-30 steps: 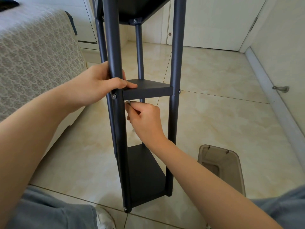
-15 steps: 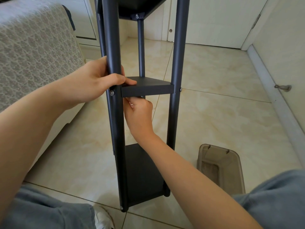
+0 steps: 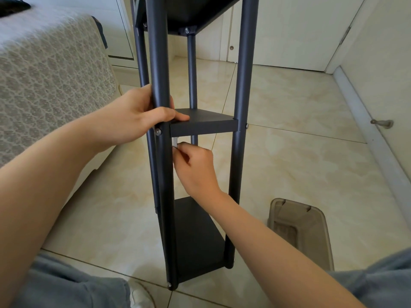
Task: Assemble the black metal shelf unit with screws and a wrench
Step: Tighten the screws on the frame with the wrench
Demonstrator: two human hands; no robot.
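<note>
Left hand (image 3: 138, 116) wrapped around the near post (image 3: 159, 85) of the black shelf unit (image 3: 203, 126), thumb on the middle shelf. Right hand (image 3: 195, 167) pinching a small silver wrench (image 3: 175, 142) under that shelf.

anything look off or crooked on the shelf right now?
Nothing stands out. The middle shelf sits level between the posts; left hand grips the front-left post, right hand holds a small silver tool beneath it.

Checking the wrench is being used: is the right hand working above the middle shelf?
No, the right hand holds a small silver tool just beneath the middle shelf, by the front left post.
</note>
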